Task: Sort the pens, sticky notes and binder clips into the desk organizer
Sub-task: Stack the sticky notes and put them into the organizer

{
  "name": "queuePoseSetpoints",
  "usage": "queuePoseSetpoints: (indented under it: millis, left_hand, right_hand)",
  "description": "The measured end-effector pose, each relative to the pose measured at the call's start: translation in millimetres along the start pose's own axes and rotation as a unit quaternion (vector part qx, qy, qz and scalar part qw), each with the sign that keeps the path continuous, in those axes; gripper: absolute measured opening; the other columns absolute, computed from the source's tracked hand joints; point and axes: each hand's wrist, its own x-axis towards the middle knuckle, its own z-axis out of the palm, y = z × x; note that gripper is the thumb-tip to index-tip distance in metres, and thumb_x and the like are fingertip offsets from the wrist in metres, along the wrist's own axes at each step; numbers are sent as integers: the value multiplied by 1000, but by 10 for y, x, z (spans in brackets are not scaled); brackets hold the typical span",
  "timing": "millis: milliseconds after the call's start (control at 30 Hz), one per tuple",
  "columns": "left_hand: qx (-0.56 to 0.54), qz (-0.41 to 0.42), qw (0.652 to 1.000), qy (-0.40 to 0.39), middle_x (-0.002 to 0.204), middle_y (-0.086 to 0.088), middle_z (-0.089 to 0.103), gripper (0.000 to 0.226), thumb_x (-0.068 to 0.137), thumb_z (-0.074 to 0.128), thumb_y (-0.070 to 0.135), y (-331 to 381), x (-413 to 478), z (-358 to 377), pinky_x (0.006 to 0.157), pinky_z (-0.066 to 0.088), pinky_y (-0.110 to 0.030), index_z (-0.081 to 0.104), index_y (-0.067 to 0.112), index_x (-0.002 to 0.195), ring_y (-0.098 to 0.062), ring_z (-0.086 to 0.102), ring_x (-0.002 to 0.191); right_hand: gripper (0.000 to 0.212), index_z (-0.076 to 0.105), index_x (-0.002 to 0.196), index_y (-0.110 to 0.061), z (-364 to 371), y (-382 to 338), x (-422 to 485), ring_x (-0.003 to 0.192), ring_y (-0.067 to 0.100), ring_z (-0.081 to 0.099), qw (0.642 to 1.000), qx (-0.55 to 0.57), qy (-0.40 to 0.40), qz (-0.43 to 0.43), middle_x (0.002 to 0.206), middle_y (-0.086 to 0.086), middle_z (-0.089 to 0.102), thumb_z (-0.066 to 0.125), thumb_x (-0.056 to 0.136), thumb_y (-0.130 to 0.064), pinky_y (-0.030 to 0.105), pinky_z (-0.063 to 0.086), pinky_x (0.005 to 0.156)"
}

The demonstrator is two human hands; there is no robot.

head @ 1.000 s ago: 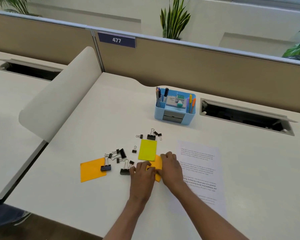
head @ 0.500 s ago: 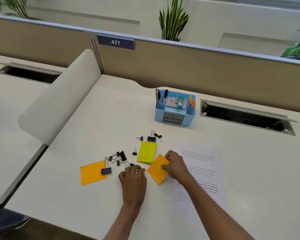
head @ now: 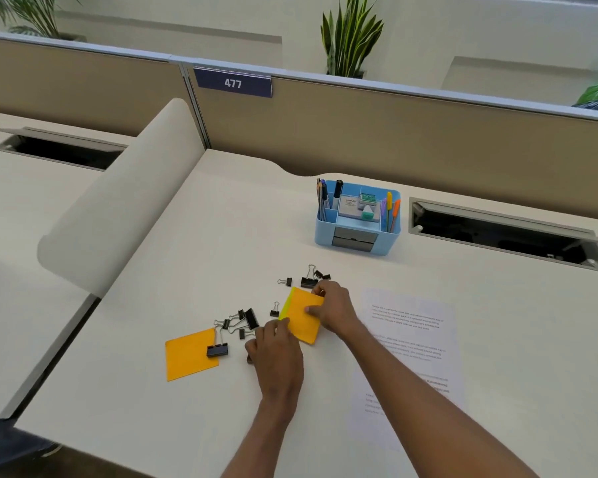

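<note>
Orange sticky notes (head: 302,317): we see this pad near the middle of the desk (head: 204,236), turned at an angle. It lies on top of a yellow-green pad and covers almost all of it.
Yellow-green sticky notes (head: 285,307): only a thin strip shows, along the left edge of the orange pad.
Right hand (head: 335,310): it holds the orange pad. The thumb lies on the face of the pad and the curled fingers sit at its far corner.
Left hand (head: 278,353): its bent fingertips touch the near left edge of the same pad. A dark piece shows under the hand beside the thumb, and we cannot tell if the hand grips anything.
Both hands: they are close together at one pad, but they do not touch one another.
Second orange pad (head: 190,355): it lies flat, left of the left hand and apart from it.
Large binder clip (head: 217,350): it is on the right edge of the second pad. We cannot tell whether it is clamped on or only lying there.
Loose binder clips (head: 244,320): we see a cluster between the two orange pads and a few more just beyond the right hand.
Desk organizer (head: 358,219): it is light blue and stands further back, well apart from the hands.
Pens (head: 325,198): they stand upright in the left compartment, and more stand in the right one.
Printed sheet (head: 408,339): it lies flat, to the right of the pads, partly under the right forearm.
</note>
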Motion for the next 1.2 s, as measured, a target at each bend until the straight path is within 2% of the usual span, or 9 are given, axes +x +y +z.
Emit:
queuePoseSetpoints:
  millis: [267,467,600,733,800,867,933,1000,1200]
  left_hand:
    - [62,8,998,-29,110,-8,70,28,82,81,25,-33,23,57,80,46,-46,76,17,109,-32,63,99]
    - [56,-9,996,-67,119,-5,68,28,90,73,31,-16,30,12,88,42,-45,74,19,116,-29,60,109]
    - [-38,-40,997,-55,139,-7,58,37,97,64,29,23,143,-48,105,35,-45,64,17,133,-28,50,130]
    - [-242,-22,967,-71,160,-1,35,59,103,53,12,133,354,-139,121,30,-37,33,16,158,-19,32,148]
    - [-310,-15,946,-97,153,12,35,60,105,48,10,188,452,-150,116,31,-27,27,21,161,-6,34,142]
    - [-328,-15,939,-105,138,15,49,50,105,47,9,220,551,-152,103,40,-23,42,23,153,-5,48,127]
    - [-339,-15,937,-80,111,8,67,29,102,49,5,259,598,-146,80,50,-27,60,21,124,-13,63,99]
    - [-360,-23,931,-53,88,7,67,24,100,49,1,303,595,-140,66,45,-21,59,22,103,-7,60,78]
    - [-374,1,923,-85,77,3,62,22,105,41,3,340,460,-51,53,38,-15,54,20,108,-5,52,62]
  right_hand:
    - [56,52,135,-19,211,67,-18,123,25,48,981,-185,50,-34,135,4,51,76,86,-32,38,43,97]
    - [55,57,126,-20,153,88,76,121,27,47,988,-154,21,4,128,9,52,82,80,-36,37,41,100]
    - [39,58,114,-17,90,123,88,105,22,55,998,-64,6,-17,119,8,61,80,84,-25,34,46,86]
    - [24,58,108,-19,13,132,30,91,18,55,997,7,13,-71,108,3,65,71,89,-13,23,39,64]
    - [21,58,103,-20,-24,111,-4,90,16,56,994,39,14,-106,102,-1,65,67,90,-8,16,37,64]
    - [22,55,101,-22,-51,83,-34,90,16,56,989,76,30,-125,101,-2,63,64,91,-5,19,39,69]
    - [21,55,106,-19,-62,73,-71,95,16,56,983,112,71,-131,106,0,62,62,93,-4,23,44,76]
    - [23,56,112,-14,-56,90,-112,102,18,56,974,146,112,-134,112,3,59,59,94,-2,28,48,85]
    - [35,48,124,-14,74,212,-255,107,16,54,972,119,84,-183,117,5,54,42,97,8,25,45,91]
